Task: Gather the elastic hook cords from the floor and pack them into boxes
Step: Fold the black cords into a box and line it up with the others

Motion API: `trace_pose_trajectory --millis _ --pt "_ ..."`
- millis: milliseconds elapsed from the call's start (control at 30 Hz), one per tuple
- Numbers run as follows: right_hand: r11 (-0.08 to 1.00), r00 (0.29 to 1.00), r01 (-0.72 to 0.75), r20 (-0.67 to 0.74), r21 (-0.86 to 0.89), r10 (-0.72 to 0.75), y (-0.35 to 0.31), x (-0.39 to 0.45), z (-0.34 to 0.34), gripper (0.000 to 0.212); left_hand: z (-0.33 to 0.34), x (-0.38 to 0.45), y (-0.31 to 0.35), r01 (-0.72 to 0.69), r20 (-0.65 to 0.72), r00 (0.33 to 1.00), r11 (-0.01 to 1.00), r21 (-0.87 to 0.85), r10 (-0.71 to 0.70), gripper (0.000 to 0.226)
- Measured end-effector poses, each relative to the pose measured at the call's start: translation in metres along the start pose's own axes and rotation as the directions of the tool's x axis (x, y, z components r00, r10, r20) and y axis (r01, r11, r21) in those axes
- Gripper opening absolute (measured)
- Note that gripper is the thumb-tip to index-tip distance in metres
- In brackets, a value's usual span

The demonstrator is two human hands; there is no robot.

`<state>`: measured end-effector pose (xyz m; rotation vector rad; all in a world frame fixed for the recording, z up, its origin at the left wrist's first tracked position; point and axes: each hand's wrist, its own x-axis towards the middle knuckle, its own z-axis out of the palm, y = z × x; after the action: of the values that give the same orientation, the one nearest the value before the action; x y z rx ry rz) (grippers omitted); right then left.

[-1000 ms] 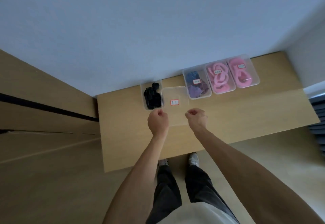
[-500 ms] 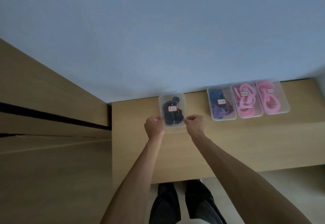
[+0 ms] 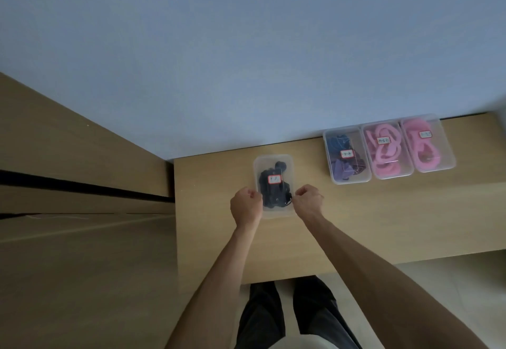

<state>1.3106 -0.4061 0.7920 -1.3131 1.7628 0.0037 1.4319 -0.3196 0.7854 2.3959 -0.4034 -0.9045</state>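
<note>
Both our hands at near corners of black-cord box (image 3: 273, 165): left hand (image 3: 244, 207) curled on left edge, right hand (image 3: 308, 203) curled on right edge, gripping lid rim as far as we can tell. Box on desk (image 3: 383, 220), lid on. Further right, touching row: purple box (image 3: 346, 155), pink box (image 3: 386, 152), far-right pink box (image 3: 427, 143).

Clear lidded box (image 3: 274, 185) with black cords (image 3: 273, 191) inside and a red-bordered white label on the lid stands on the table (image 3: 356, 220), apart from the others. Right of it, three closed clear boxes in a row, touching: purple-blue cords (image 3: 346, 155), pink cords (image 3: 386, 152), pink cords (image 3: 425, 146); each labelled.
</note>
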Motion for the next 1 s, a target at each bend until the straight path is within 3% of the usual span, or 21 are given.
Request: trace_pose_trajectory --millis 100,300,700,1000 --pt "0.997 1.000 -0.016 -0.007 -0.076 0.015 0.007 -0.009 -0.004 0.014 0.003 -0.016 -0.009 -0.010 0.006 1.000 1.000 0.010 0.010 0.030" --pt "0.996 0.997 0.060 -0.043 -0.068 -0.063 -0.007 -0.012 -0.016 0.012 -0.004 -0.021 0.005 -0.065 -0.091 0.994 0.998 0.015 0.066 0.015" --pt "0.984 1.000 0.009 0.013 -0.180 -0.007 -0.007 -0.001 -0.015 0.011 -0.003 -0.004 0.008 0.020 -0.035 0.999 0.991 0.131 -0.015 0.013" --pt "0.979 1.000 -0.008 0.001 -0.205 0.009 -0.009 0.005 -0.008 0.009 0.000 -0.001 0.001 0.054 -0.030 0.998 0.987 0.153 -0.050 0.032"
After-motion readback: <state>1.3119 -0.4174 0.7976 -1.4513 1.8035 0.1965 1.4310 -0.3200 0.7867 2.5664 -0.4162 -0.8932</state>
